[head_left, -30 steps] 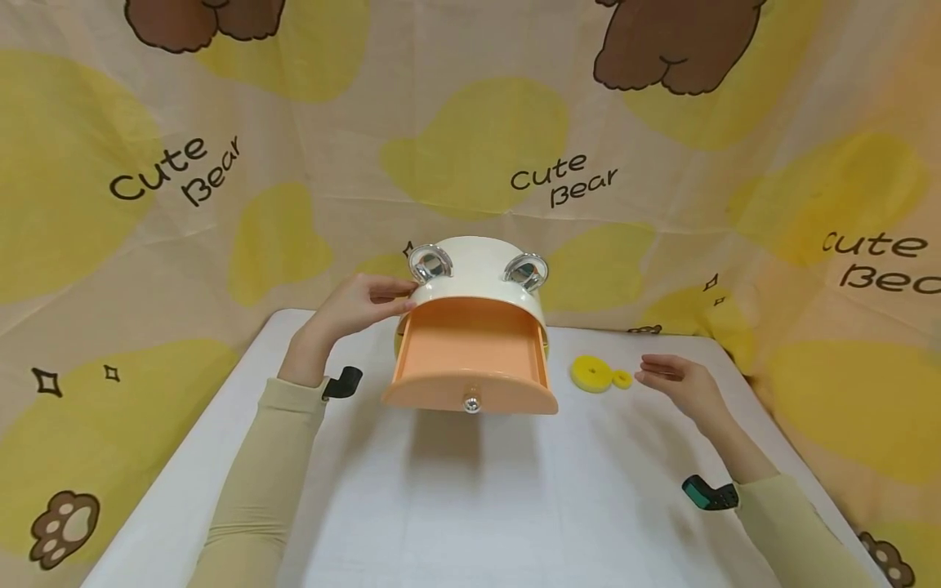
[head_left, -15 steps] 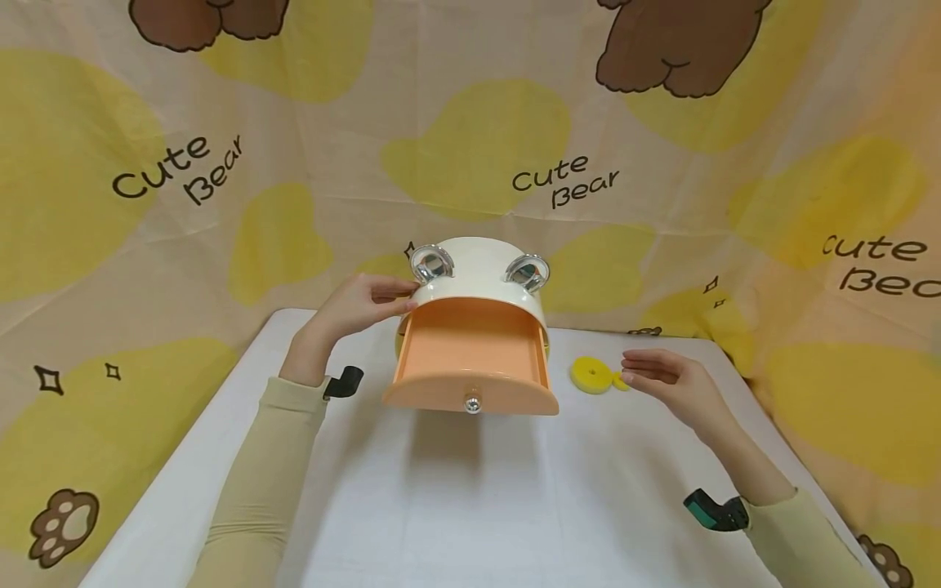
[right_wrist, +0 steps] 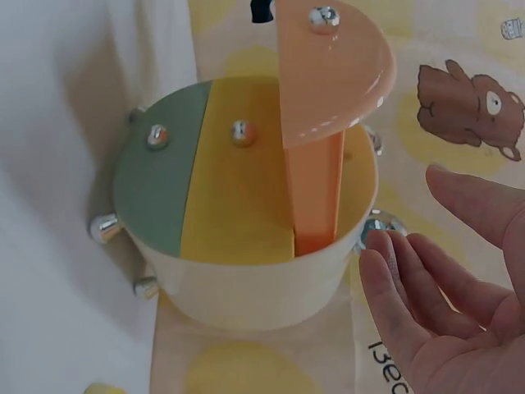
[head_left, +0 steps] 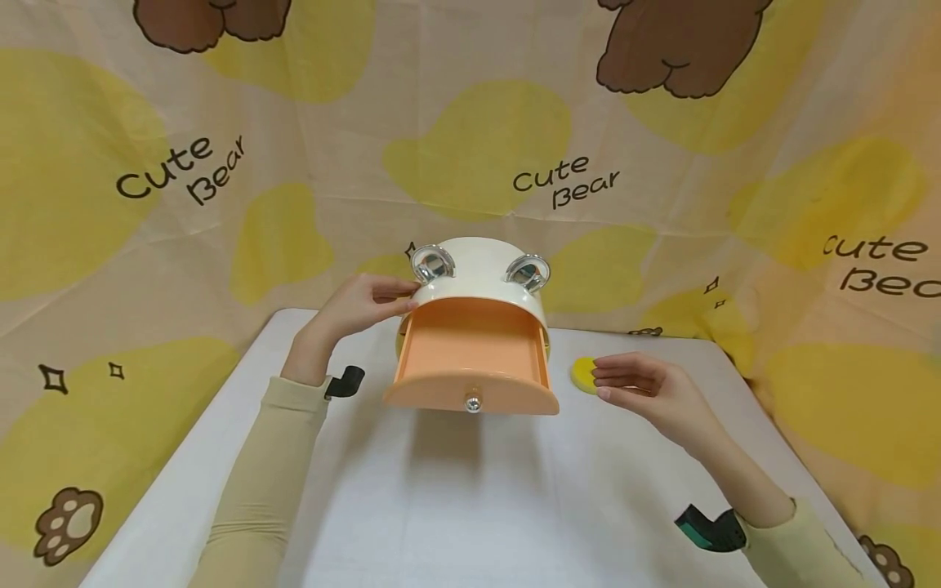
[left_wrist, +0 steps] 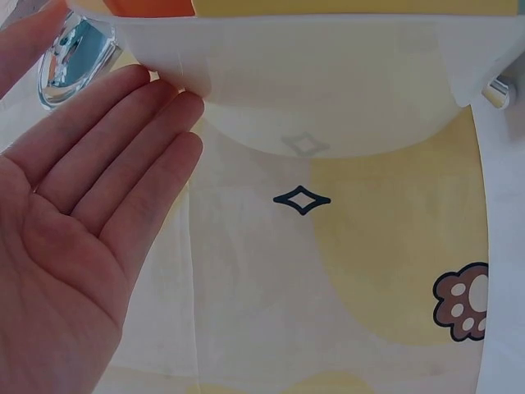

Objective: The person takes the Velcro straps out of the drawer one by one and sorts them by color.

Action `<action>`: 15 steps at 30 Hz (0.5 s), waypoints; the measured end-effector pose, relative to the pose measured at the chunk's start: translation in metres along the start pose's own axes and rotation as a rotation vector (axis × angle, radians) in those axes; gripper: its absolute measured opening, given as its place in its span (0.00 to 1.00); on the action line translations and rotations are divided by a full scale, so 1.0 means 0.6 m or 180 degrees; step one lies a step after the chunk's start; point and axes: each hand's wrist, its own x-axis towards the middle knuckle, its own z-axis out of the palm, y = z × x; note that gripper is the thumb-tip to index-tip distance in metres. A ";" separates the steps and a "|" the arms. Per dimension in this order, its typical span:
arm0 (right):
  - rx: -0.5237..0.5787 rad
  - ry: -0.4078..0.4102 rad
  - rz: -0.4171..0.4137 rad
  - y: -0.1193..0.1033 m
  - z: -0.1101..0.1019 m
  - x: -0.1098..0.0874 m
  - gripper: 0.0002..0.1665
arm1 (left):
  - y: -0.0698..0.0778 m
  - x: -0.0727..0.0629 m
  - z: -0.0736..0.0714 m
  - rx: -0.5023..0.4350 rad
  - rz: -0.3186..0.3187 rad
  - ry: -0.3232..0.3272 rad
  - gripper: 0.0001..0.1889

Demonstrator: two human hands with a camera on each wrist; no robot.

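Note:
A round white drawer cabinet (head_left: pixel 478 269) with two chrome ears stands at the middle back. Its top peach drawer (head_left: pixel 472 341) is pulled out, and nothing lies inside. My left hand (head_left: pixel 353 309) touches the cabinet's left side below the ear, its fingers straight in the left wrist view. On the right, my right hand (head_left: pixel 662 400) is held at the larger yellow disc (head_left: pixel 582 374), fingertips overlapping it in the head view. Whether they touch it I cannot tell. The smaller yellow disc is hidden behind that hand. In the right wrist view the fingers (right_wrist: pixel 381 283) are loosely bent, holding nothing.
A yellow drawer (right_wrist: pixel 238 189) and a green drawer (right_wrist: pixel 160 176), both closed, show below the peach one in the right wrist view. The white table (head_left: pixel 470 523) stretches toward me. A bear-print cloth (head_left: pixel 470 122) hangs behind and at the sides.
My right hand has moved left, from beside the small yellow disc to the larger one, covering the small one. My left hand and the cabinet have stayed in place.

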 end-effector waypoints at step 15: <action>0.0438 -0.0425 -0.0433 -0.064 0.076 -0.007 0.17 | -0.003 0.001 0.002 0.0039 0.0017 0.0032 0.25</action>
